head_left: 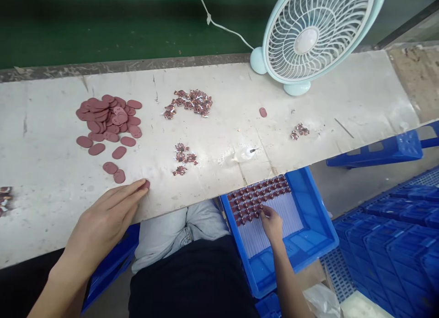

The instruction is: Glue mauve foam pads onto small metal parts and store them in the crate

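My left hand (113,210) reaches over the front edge of the white table, its fingertips closed on a reddish-brown oval disc (144,184). A pile of similar discs (109,117) lies just beyond it. My right hand (272,221) is down inside a blue crate (317,208), fingers pinched at a small brown figure (261,209) at the end of a row. Rows of such figures on discs (252,194) fill the upper part of the crate's ribbed white liner (255,242). Loose small brown figures (197,101) lie in clusters mid-table, nearer ones (183,158) closer to the front edge.
A light blue fan (306,39) stands at the table's back right, its white cord trailing left. A small clear bottle (245,154) with a dark tip, a single disc (263,112) and more figures (300,130) lie right of centre. Blue crates (387,249) are stacked at the right.
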The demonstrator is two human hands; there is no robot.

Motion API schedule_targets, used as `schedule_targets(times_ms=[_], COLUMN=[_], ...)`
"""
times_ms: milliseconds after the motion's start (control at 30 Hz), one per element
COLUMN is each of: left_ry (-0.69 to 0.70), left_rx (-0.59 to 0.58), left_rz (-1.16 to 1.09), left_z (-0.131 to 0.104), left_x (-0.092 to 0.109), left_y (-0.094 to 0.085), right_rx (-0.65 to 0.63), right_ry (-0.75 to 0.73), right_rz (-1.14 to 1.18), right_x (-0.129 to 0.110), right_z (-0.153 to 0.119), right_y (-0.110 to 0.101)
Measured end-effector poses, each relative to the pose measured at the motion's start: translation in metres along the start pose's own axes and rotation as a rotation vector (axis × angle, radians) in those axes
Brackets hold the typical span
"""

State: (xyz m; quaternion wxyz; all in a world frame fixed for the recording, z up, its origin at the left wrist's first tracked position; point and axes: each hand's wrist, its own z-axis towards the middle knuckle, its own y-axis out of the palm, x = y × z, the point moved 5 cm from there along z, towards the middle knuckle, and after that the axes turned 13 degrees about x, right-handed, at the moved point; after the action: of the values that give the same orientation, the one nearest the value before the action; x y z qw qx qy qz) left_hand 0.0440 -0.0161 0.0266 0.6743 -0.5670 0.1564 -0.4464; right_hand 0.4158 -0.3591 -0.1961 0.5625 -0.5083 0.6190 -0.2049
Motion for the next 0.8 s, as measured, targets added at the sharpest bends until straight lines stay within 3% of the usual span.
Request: schedule_targets(times_ms=[133, 233, 367, 433, 500, 533, 667, 700, 800], left_ry=[0.055, 0.1, 0.103, 0.057, -0.031, -0.099, -0.447, -0.553, -0.978], left_rx=[-0.018, -0.008, 0.012, 0.023, 0.064, 0.107, 0.302, 0.3, 0.235], left_rz=[0.019, -0.007, -0.069, -0.09, -0.19, -0.301, -1.174, -1.41, -1.87], left_z=[0.003, 0.006, 0.011, 0.015, 0.018, 0.019, 0.016, 0.014, 0.004], left_x=[-0.007, -0.01, -0.015, -0.017, -0.014, -0.012, 0.011, 0.019, 0.046], left_y=[0.003, 0.005, 0.004, 0.003, 0.0, -0.002, 0.003, 0.01, 0.037], right_rx=[0.032, 0.111, 0.204, 0.139, -0.018, -0.163, -1.009, -1.155, -1.29], right_ry=[0.034, 0.073, 0.084, 0.072, 0.063, 0.097, 0.533, 0.64, 0.747], right_rz=[0.043, 0.15, 0.456, 0.64, 0.78, 0.89, 1.654, 1.809, 1.955], right_x=[-0.016, -0.04, -0.103, -0.147, -0.194, -0.218, -0.303, -0.317, -0.34], right_z=[-0.002, -0.005, -0.019, -0.031, -0.045, -0.051, -0.067, -0.064, -0.051], right_y=[-0.009, -0.032, -0.068, -0.075, -0.069, -0.061, -0.02, -0.016, -0.011])
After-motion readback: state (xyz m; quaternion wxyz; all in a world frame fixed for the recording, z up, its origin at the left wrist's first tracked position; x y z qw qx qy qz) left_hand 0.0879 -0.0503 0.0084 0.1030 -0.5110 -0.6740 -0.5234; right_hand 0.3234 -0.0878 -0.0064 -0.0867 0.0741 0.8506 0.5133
